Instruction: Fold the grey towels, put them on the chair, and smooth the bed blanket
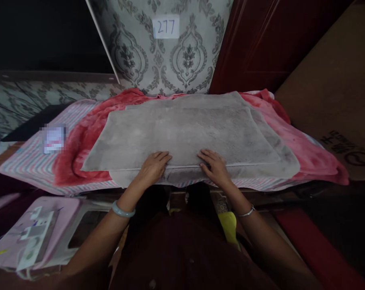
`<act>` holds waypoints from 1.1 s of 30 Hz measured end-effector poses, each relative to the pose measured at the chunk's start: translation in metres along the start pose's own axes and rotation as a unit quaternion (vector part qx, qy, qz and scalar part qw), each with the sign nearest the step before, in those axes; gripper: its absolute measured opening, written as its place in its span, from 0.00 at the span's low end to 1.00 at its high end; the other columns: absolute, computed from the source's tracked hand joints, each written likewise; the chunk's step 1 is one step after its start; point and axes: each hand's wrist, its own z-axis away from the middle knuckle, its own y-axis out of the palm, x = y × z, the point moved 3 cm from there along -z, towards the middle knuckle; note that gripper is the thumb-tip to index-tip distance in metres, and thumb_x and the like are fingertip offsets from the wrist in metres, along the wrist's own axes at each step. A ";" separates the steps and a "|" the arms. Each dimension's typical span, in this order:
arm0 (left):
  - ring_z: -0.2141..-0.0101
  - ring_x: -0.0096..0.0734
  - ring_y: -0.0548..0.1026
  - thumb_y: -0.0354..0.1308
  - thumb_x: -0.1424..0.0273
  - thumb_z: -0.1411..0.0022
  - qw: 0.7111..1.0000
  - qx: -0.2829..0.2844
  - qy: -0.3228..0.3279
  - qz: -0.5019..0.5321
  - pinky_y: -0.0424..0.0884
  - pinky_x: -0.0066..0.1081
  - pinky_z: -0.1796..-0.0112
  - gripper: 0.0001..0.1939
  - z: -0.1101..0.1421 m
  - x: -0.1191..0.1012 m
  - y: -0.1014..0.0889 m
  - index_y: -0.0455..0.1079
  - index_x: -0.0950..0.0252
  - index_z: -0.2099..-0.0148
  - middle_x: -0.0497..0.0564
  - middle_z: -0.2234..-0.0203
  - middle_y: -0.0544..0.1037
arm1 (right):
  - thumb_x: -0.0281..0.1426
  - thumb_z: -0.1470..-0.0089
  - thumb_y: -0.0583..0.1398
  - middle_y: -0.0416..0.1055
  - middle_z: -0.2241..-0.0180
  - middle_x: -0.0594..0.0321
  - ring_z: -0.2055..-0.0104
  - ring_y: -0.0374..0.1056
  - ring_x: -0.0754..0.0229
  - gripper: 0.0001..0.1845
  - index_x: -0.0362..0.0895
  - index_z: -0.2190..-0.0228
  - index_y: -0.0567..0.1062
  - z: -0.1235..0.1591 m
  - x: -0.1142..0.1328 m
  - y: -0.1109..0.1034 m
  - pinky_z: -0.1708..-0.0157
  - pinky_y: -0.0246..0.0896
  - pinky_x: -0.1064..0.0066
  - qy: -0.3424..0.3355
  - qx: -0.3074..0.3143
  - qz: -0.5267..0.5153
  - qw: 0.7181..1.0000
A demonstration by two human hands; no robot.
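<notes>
A grey plush blanket (pixel 182 129) lies folded in layers, its upper layer spread fairly flat and its front edge towards me. On that front edge rests my left hand (pixel 154 166), fingers laid over the pile and pointing inward. My right hand (pixel 214 164) touches the same edge a little way to the right, fingers stretched out and slightly apart, thumb nearer to me. Both hands look open, and neither lifts the cloth. Beneath the grey blanket is a red and pink plush blanket (pixel 75 143), showing at both sides.
A striped cloth (pixel 28 165) covers the surface underneath. At the left lies a blurred phone-like object (pixel 54 139). A large cardboard box (pixel 336 88) stands at the right, a dark screen (pixel 43 36) at upper left. Low left is a pink stool top (pixel 61 209) with a white device (pixel 37 241).
</notes>
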 end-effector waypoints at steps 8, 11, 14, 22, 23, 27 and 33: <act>0.48 0.47 0.77 0.49 0.75 0.30 0.999 -0.049 0.010 -0.017 0.73 0.48 0.50 0.16 0.001 0.005 0.002 0.78 0.64 0.49 0.61 0.50 0.81 | 0.33 0.33 0.54 0.80 0.50 0.55 0.44 0.73 0.48 0.17 0.49 0.56 0.83 -0.004 0.001 -0.002 0.41 0.67 0.46 -0.031 -0.065 -0.049 0.996; 0.48 0.46 0.76 0.48 0.75 0.29 0.997 -0.070 0.018 -0.014 0.72 0.48 0.51 0.17 0.006 0.005 0.002 0.78 0.63 0.48 0.61 0.50 0.82 | 0.33 0.32 0.52 0.80 0.51 0.55 0.46 0.74 0.50 0.18 0.50 0.55 0.82 -0.002 0.001 -0.002 0.42 0.68 0.48 -0.036 -0.066 -0.049 0.996; 0.50 0.45 0.76 0.48 0.75 0.29 0.995 -0.085 0.038 -0.023 0.72 0.46 0.53 0.17 0.013 0.003 0.004 0.78 0.63 0.48 0.61 0.50 0.82 | 0.32 0.31 0.51 0.80 0.52 0.55 0.45 0.73 0.50 0.18 0.50 0.55 0.82 0.004 0.002 0.000 0.43 0.68 0.50 -0.049 -0.073 -0.032 0.996; 0.53 0.45 0.74 0.49 0.74 0.29 0.993 -0.107 0.036 -0.031 0.71 0.45 0.56 0.15 0.017 0.004 0.013 0.78 0.63 0.51 0.61 0.52 0.81 | 0.32 0.31 0.53 0.81 0.54 0.55 0.49 0.75 0.51 0.17 0.49 0.58 0.82 0.007 0.003 0.002 0.45 0.70 0.51 -0.058 -0.108 -0.017 0.992; 0.53 0.45 0.74 0.49 0.74 0.29 0.993 -0.106 0.031 -0.028 0.71 0.45 0.56 0.15 0.018 0.004 0.013 0.78 0.62 0.52 0.61 0.52 0.81 | 0.32 0.31 0.53 0.81 0.54 0.55 0.49 0.75 0.51 0.17 0.49 0.58 0.83 0.007 0.003 0.001 0.45 0.70 0.51 -0.055 -0.103 -0.015 0.993; 0.54 0.45 0.74 0.50 0.72 0.29 0.995 -0.098 0.010 -0.029 0.70 0.44 0.57 0.14 0.026 0.008 0.007 0.77 0.62 0.51 0.62 0.51 0.80 | 0.33 0.32 0.53 0.80 0.51 0.55 0.47 0.73 0.49 0.17 0.50 0.54 0.82 0.013 -0.002 -0.005 0.43 0.68 0.48 -0.034 -0.083 0.006 0.996; 0.52 0.47 0.73 0.51 0.70 0.29 0.992 -0.107 -0.044 -0.054 0.69 0.45 0.55 0.13 0.051 0.032 -0.011 0.76 0.61 0.49 0.61 0.51 0.80 | 0.34 0.32 0.51 0.79 0.50 0.53 0.46 0.72 0.47 0.20 0.49 0.50 0.80 0.029 -0.029 -0.031 0.42 0.67 0.46 0.017 -0.095 0.053 0.994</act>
